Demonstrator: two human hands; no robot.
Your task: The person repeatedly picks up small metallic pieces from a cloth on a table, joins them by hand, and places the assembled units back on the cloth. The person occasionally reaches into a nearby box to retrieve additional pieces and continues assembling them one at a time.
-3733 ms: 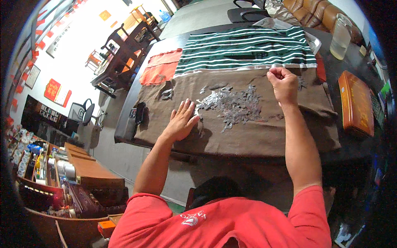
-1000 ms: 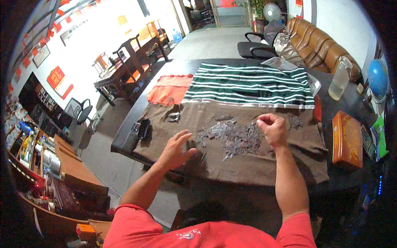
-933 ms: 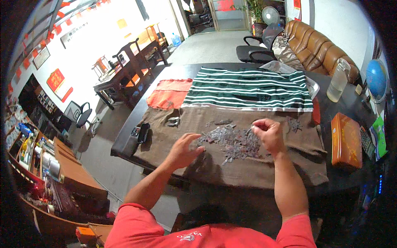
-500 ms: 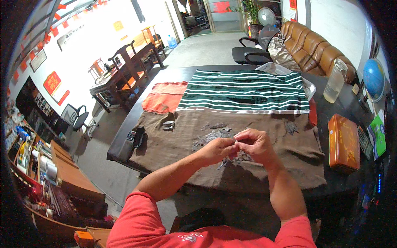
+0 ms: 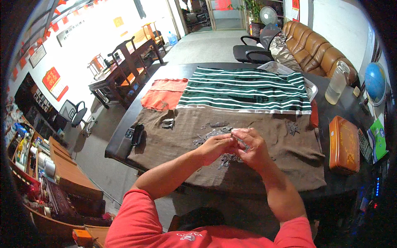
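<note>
Over a pile of thin grey shard-like pieces (image 5: 203,138), my left hand (image 5: 218,148) and my right hand (image 5: 250,149) meet with their fingertips together. Both are closed in a pinch, and whatever lies between the fingers is too small and covered to name. More grey pieces (image 5: 226,160) show just below my hands. The pile rests on a brown cloth (image 5: 297,165) spread over the dark table. A smaller heap of dark shards (image 5: 292,128) lies to the right, and a few light pieces (image 5: 168,123) are at the left.
A green-and-white striped cloth (image 5: 248,89) and an orange-red cloth (image 5: 163,95) cover the far side. Black open case (image 5: 137,135) sits at the left edge. On the right stand a brown-orange box (image 5: 344,144), a clear jug (image 5: 336,84) and a globe (image 5: 375,84).
My hands stay together over the pile, but the fingers have shifted and my right hand has turned slightly. The whole view has tilted a little.
</note>
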